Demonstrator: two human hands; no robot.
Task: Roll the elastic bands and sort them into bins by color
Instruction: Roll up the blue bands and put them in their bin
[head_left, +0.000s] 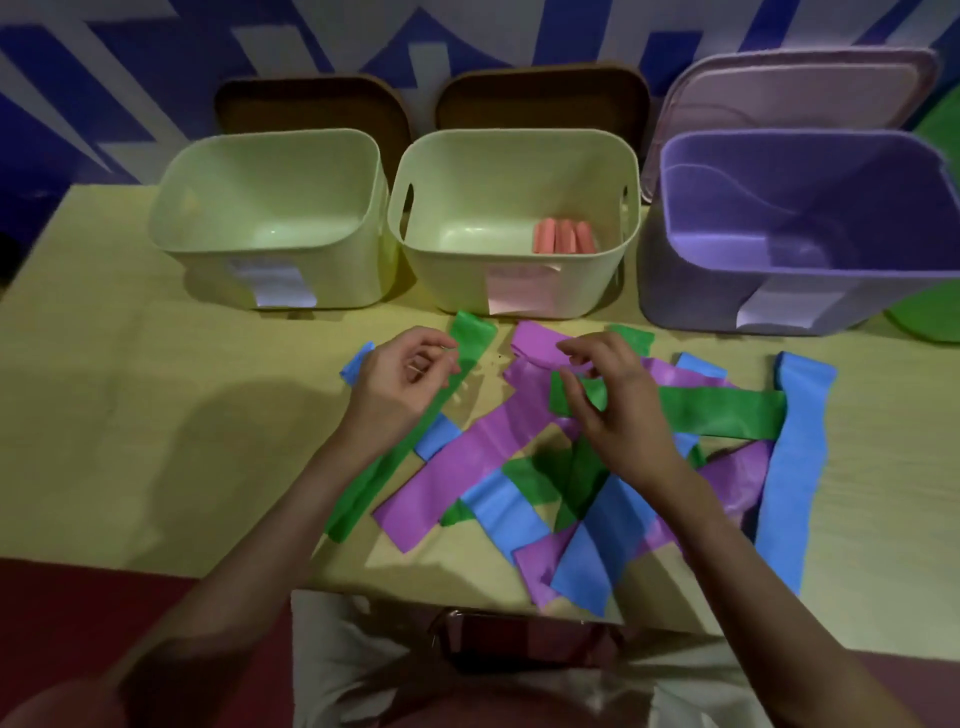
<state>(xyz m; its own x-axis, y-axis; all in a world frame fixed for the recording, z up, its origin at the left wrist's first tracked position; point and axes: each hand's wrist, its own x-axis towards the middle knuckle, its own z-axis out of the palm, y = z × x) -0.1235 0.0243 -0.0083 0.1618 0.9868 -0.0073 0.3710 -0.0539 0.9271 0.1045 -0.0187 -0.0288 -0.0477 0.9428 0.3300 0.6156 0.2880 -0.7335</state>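
Several flat elastic bands in green, purple and blue lie crossed in a pile on the table (156, 415). My left hand (400, 379) hovers with loosely curled fingers over a long green band (415, 447) and holds nothing. My right hand (613, 405) hovers over the pile with its thumb at the left end of a horizontal green band (727, 413) and its fingers above a purple band (535, 343). At the back stand a cream left bin (270, 252), a cream middle bin (509, 262) holding three pink rolls (563, 236), and a purple bin (779, 270).
Brown lids (311, 104) lean behind the cream bins and a pale pink lid (795, 88) behind the purple bin. A green container (924, 317) shows at the far right edge. A long blue band (789, 467) lies at the pile's right side. The table's near edge is close to my lap.
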